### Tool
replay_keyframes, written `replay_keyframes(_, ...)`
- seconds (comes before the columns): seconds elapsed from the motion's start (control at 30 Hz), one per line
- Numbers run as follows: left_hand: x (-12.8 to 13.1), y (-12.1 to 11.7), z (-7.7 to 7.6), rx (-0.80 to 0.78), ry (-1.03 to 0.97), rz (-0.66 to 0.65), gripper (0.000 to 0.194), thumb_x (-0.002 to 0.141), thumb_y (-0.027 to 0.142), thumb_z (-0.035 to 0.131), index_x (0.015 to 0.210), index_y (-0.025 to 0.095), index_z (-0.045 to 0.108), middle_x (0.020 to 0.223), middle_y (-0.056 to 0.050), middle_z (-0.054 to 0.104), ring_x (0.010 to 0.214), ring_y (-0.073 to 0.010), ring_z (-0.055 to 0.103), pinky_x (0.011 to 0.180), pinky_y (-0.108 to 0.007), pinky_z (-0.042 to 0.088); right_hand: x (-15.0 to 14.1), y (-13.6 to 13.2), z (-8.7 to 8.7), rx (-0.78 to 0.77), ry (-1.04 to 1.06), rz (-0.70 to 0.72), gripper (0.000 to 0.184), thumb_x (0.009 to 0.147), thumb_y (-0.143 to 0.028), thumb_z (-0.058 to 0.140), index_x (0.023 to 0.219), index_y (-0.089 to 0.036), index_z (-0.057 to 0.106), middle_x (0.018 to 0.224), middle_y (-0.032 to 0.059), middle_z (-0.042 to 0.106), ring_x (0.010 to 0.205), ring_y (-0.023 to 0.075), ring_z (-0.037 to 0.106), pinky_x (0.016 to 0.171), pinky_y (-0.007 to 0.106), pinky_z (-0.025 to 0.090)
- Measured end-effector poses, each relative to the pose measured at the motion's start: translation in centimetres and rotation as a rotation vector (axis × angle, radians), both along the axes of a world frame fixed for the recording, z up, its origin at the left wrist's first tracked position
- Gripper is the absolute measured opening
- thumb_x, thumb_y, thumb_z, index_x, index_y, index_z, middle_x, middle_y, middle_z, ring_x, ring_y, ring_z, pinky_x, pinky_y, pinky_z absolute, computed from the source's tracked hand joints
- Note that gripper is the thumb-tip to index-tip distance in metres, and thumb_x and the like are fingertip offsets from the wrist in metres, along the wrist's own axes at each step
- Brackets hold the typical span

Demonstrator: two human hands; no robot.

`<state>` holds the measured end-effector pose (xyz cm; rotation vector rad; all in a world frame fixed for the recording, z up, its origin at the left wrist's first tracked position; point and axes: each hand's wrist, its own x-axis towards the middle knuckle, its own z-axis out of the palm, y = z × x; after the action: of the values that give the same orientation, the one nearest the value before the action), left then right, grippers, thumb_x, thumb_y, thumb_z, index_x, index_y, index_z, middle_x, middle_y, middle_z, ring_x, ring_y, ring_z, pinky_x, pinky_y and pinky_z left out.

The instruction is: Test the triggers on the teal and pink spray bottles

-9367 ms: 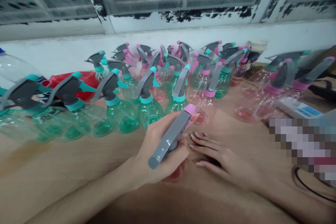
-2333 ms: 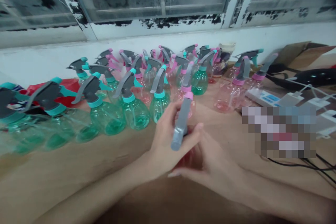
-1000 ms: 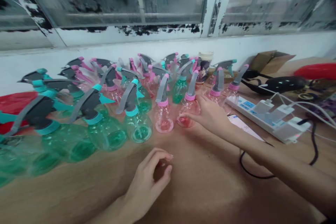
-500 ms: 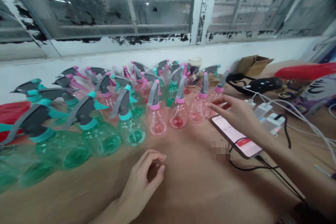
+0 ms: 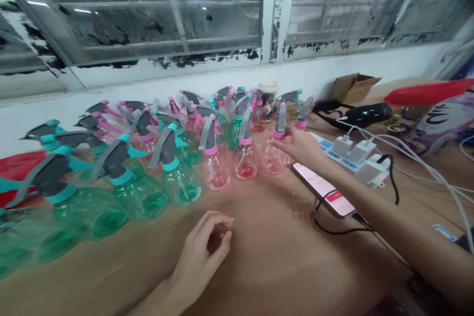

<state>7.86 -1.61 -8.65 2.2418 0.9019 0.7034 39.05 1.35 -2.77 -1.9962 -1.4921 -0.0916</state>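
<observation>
My left hand [image 5: 207, 252] rests on the wooden table [image 5: 266, 266], fingers loosely curled with a gap and nothing in them. My right hand [image 5: 301, 148] reaches forward, its stretched fingertips against the side of a pink spray bottle [image 5: 273, 157] with a grey trigger, the right end of the front row. Two more pink bottles [image 5: 245, 160] stand to its left, then green bottles [image 5: 179, 177] with teal collars. Many more spray bottles crowd behind, up to the wall.
A phone [image 5: 326, 188] with a lit screen lies under my right forearm, its black cable trailing. A white power strip [image 5: 350, 155] with chargers, a black device [image 5: 366, 114], a cardboard box [image 5: 351, 86] and a red bag [image 5: 425, 93] sit to the right.
A pink bottle I held in both hands now stands in the front row. My right hand went from over the phone back to the rightmost pink bottle. The view swung right.
</observation>
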Motion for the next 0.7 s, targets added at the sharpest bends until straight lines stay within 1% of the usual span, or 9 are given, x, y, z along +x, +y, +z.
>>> replay_keyframes(0.2, 0.3, 0.2, 0.2, -0.031, 0.008, 0.006, 0.01, 0.091, 0.021, 0.047, 0.095, 0.023, 0.056, 0.095, -0.001, 0.062, 0.08, -0.0152, 0.063, 0.07, -0.028, 0.052, -0.5, -2.8, 0.8, -0.063, -0.054, 0.024, 0.036, 0.082, -0.053, 0.061, 0.094, -0.019, 0.061, 0.091, 0.0124, 0.071, 0.085, 0.0329, 0.067, 0.062, 0.035, 0.042)
replay_keyframes(0.33, 0.1, 0.4, 0.5, -0.069, -0.02, 0.019, 0.01, 0.091, 0.025, 0.048, 0.095, 0.022, 0.057, 0.095, -0.002, 0.062, 0.081, -0.0163, 0.063, 0.072, -0.03, 0.052, -2.3, -5.4, 1.0, -0.08, -0.059, 0.107, 0.036, 0.082, -0.056, 0.059, 0.09, -0.021, 0.057, 0.087, 0.0092, 0.07, 0.079, 0.0293, 0.066, 0.062, 0.035, 0.043)
replay_keyframes(0.43, -0.3, 0.3, 1.4, -0.093, -0.049, 0.016, 0.015, 0.09, 0.029, 0.051, 0.102, 0.023, 0.056, 0.106, -0.004, 0.062, 0.089, -0.0186, 0.064, 0.081, -0.037, 0.054, -5.2, -7.3, 0.8, -0.054, -0.032, 0.202, 0.044, 0.079, -0.063, 0.061, 0.09, -0.021, 0.053, 0.086, 0.0081, 0.069, 0.074, 0.027, 0.065, 0.061, 0.035, 0.044)
replay_keyframes(0.47, -0.5, 0.2, 1.9, -0.09, -0.065, 0.014, 0.019, 0.089, 0.03, 0.052, 0.106, 0.023, 0.055, 0.111, -0.005, 0.062, 0.094, -0.0199, 0.064, 0.087, -0.04, 0.053, -6.4, -7.8, 0.6, -0.026, -0.019, 0.224, 0.047, 0.077, -0.065, 0.062, 0.091, -0.021, 0.053, 0.088, 0.0081, 0.068, 0.074, 0.0266, 0.065, 0.061, 0.035, 0.045)
replay_keyframes(0.5, -0.6, 0.1, 2.4, -0.085, -0.085, 0.007, 0.024, 0.088, 0.03, 0.054, 0.112, 0.024, 0.054, 0.118, -0.006, 0.061, 0.103, -0.022, 0.062, 0.093, -0.044, 0.05, -7.7, -8.3, 0.5, -0.01, 0.0, 0.267, 0.047, 0.077, -0.064, 0.063, 0.093, -0.022, 0.053, 0.093, 0.0082, 0.068, 0.077, 0.0262, 0.065, 0.063, 0.035, 0.046)
replay_keyframes(0.53, -0.8, 0.0, 2.9, -0.09, -0.106, -0.007, 0.032, 0.087, 0.031, 0.056, 0.118, 0.024, 0.051, 0.126, -0.008, 0.058, 0.111, -0.0243, 0.059, 0.098, -0.047, 0.048, -9.1, -8.6, 0.4, 0.011, 0.018, 0.311, 0.047, 0.077, -0.064, 0.063, 0.095, -0.023, 0.053, 0.093, 0.0077, 0.068, 0.078, 0.0261, 0.065, 0.063, 0.035, 0.046)
replay_keyframes(0.6, -1.3, -0.4, 4.0, -0.108, -0.137, -0.039, 0.049, 0.085, 0.032, 0.059, 0.13, 0.024, 0.042, 0.138, -0.011, 0.051, 0.123, -0.0276, 0.053, 0.104, -0.051, 0.044, -12.1, -9.0, 0.1, -0.01, 0.075, 0.404, 0.043, 0.079, -0.059, 0.063, 0.099, -0.023, 0.053, 0.09, 0.0063, 0.067, 0.075, 0.0244, 0.064, 0.062, 0.035, 0.046)
replay_keyframes(0.67, -1.9, -0.8, 5.1, -0.087, -0.17, -0.059, 0.061, 0.081, 0.029, 0.064, 0.136, 0.025, 0.037, 0.142, -0.011, 0.047, 0.128, -0.0284, 0.049, 0.108, -0.05, 0.041, -14.9, -9.0, -0.3, -0.033, 0.134, 0.475, 0.034, 0.079, -0.05, 0.064, 0.097, -0.024, 0.053, 0.091, 0.0042, 0.066, 0.074, 0.0223, 0.064, 0.06, 0.034, 0.046)
replay_keyframes(0.7, -2.4, -1.0, 5.6, -0.072, -0.186, -0.059, 0.063, 0.08, 0.028, 0.066, 0.136, 0.025, 0.037, 0.141, -0.011, 0.049, 0.126, -0.0283, 0.051, 0.107, -0.049, 0.043, -16.3, -8.9, -0.5, -0.033, 0.14, 0.494, 0.032, 0.078, -0.046, 0.064, 0.095, -0.023, 0.052, 0.091, 0.0036, 0.065, 0.073, 0.0217, 0.064, 0.059, 0.033, 0.045)
